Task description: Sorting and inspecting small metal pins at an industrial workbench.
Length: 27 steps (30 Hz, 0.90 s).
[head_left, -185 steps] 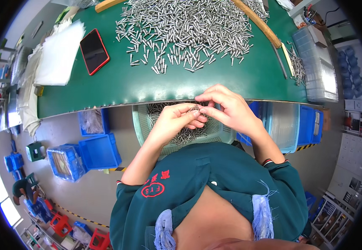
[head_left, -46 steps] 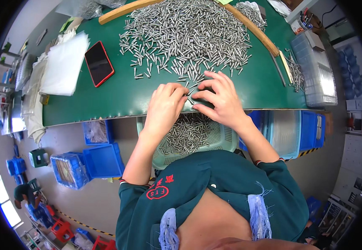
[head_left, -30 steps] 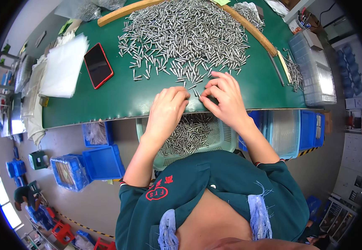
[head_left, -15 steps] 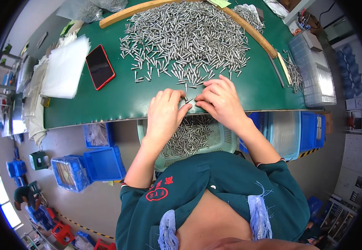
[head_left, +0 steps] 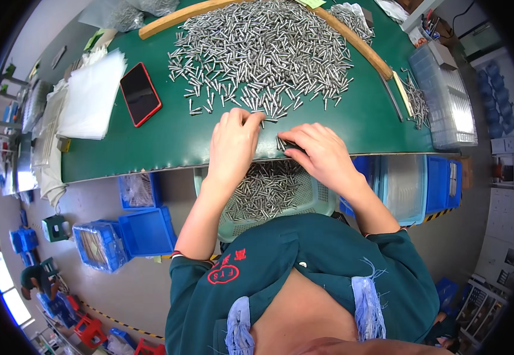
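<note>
A broad pile of small silvery metal pins [head_left: 263, 50] covers the far middle of the green table [head_left: 198, 139]. At the pile's near edge, my left hand [head_left: 233, 142] pinches with thumb and forefinger at a metal pin [head_left: 262, 123]; the fingertips partly hide it. Closer to the table's front edge, my right hand [head_left: 319, 148] is closed on a few metal pins [head_left: 280, 143], their ends poking out to the left of its fingers. Below the edge, in front of my body, a pale green basket [head_left: 322, 204] holds many similar pins.
Wooden strips [head_left: 360, 47] border the pile. A red-edged phone [head_left: 141, 94] and white sheets [head_left: 91, 97] lie on the left. Clear plastic boxes [head_left: 443, 97] stand on the right. Blue crates [head_left: 148, 231] sit below the table, and a person [head_left: 35, 279] is far off at lower left.
My left hand has moved up toward the pile's near edge. My right hand has drawn slightly down and away from the pile, with pins now showing at its fingertips. The hands are farther apart.
</note>
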### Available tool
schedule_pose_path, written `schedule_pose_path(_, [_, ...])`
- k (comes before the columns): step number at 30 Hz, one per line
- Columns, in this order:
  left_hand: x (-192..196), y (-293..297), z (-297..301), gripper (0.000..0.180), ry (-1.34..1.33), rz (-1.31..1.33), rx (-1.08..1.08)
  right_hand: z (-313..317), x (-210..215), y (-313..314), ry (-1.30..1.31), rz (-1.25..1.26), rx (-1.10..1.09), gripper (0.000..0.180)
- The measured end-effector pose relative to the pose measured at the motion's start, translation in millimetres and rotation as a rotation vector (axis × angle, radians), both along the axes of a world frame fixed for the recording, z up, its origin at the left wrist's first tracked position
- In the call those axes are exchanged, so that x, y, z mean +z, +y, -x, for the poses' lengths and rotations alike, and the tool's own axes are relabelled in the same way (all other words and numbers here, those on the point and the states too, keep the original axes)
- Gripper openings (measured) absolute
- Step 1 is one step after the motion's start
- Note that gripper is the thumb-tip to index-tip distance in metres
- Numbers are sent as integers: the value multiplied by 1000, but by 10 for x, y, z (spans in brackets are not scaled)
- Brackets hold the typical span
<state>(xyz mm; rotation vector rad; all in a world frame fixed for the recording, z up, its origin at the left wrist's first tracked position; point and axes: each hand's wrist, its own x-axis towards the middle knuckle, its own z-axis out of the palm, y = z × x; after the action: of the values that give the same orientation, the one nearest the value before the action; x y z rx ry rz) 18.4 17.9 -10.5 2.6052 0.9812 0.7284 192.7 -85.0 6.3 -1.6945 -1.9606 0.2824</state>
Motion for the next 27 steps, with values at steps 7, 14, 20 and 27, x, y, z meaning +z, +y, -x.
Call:
schedule_pose_path(7, [44, -164, 40, 14, -4, 12, 6, -24, -45, 23, 90, 57, -10, 29])
schedule_pose_path(14, [104, -330, 96, 11, -29, 110, -2, -10, -17, 101, 41, 60, 9, 33])
schedule_pose_path(20, [66, -354, 81, 11, -71, 139, -16, -42, -6, 92, 20, 45, 37, 32])
schedule_pose_path(27, [71, -359, 62, 12, -110, 99, 6, -16, -49, 150, -7, -59, 74, 25])
